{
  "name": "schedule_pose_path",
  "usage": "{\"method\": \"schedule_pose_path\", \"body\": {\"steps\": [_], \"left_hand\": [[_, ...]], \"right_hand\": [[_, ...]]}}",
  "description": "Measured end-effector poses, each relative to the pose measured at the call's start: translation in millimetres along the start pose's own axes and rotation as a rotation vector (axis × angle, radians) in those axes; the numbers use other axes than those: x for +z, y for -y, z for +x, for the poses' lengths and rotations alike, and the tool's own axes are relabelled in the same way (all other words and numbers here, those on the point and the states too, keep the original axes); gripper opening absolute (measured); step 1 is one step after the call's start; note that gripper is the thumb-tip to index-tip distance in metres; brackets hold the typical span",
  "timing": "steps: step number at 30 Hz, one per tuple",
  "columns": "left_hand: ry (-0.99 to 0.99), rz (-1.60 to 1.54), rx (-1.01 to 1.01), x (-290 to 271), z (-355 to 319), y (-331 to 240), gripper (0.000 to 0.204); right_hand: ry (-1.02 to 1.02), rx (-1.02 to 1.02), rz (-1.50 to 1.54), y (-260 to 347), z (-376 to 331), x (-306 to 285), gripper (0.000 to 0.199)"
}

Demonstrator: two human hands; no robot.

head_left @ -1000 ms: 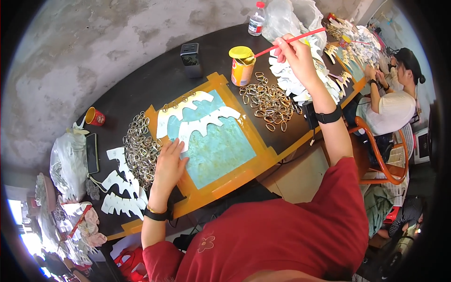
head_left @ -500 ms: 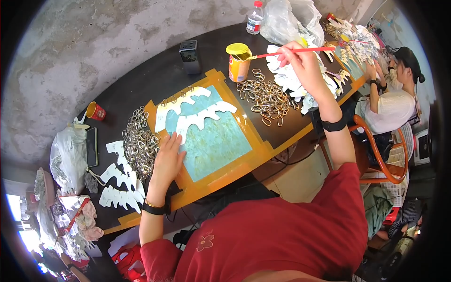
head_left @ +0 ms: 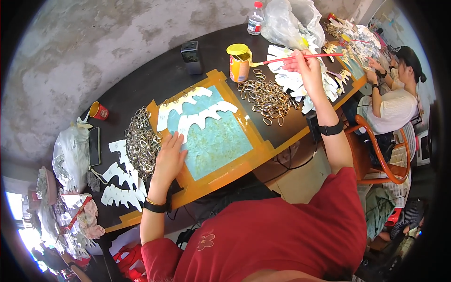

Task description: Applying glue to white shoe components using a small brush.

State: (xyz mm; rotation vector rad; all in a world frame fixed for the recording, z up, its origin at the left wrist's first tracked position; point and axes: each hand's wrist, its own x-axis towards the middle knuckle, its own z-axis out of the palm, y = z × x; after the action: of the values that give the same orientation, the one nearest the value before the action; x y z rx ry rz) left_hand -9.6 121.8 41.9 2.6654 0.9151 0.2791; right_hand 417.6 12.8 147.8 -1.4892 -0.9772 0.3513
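Note:
My right hand (head_left: 305, 68) is closed around the red handle of a brush (head_left: 277, 60). The brush is nearly level, its pale, coated tip just right of the rim of a yellow tin (head_left: 239, 69). My left hand (head_left: 170, 157) lies flat with fingers stretched, its fingertips at the lower left end of a white scalloped piece (head_left: 202, 117). That piece rests on a turquoise mat (head_left: 218, 150) framed with brown tape. Behind it lies a second white scalloped piece (head_left: 176, 108), with several metal rings (head_left: 175, 99) along its far edge.
Metal rings are heaped left of the mat (head_left: 143, 141) and right of the tin (head_left: 268, 98). Loose white pieces lie at the left (head_left: 120, 176) and under a plastic bag (head_left: 286, 23). A bottle (head_left: 255, 19), black box (head_left: 190, 57), red cup (head_left: 98, 111) and phone (head_left: 95, 145) stand around. A co-worker (head_left: 394, 89) sits at right.
My right hand has moved right and slightly down with the brush, whose tip has shifted a little right and down beside the tin. My left hand stays on the white piece.

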Motion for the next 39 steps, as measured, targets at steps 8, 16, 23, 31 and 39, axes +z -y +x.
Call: {"method": "schedule_pose_path", "body": {"steps": [8, 16, 23, 31, 39], "left_hand": [[0.025, -0.026, -0.036, -3.8, 5.9, -0.5, 0.049], [0.02, 0.041, 0.005, -2.0, 3.1, -0.7, 0.051], [0.044, -0.006, -0.034, -9.0, 7.2, -2.7, 0.05], [0.092, -0.079, -0.047, -31.1, 25.9, 0.4, 0.046], [0.044, -0.086, -0.257, -13.2, 41.1, 10.4, 0.036]], "right_hand": [[-0.109, -0.308, 0.235, 17.2, -0.6, 13.2, 0.026], [0.167, -0.762, -0.425, -15.9, -39.2, 29.0, 0.013], [0.043, -0.434, -0.13, -18.0, -62.4, 26.4, 0.013], [-0.144, 0.26, 0.652, -48.8, -46.9, 21.4, 0.035], [-0.166, 0.438, 1.049, -55.9, -67.5, -22.4, 0.026]]}}
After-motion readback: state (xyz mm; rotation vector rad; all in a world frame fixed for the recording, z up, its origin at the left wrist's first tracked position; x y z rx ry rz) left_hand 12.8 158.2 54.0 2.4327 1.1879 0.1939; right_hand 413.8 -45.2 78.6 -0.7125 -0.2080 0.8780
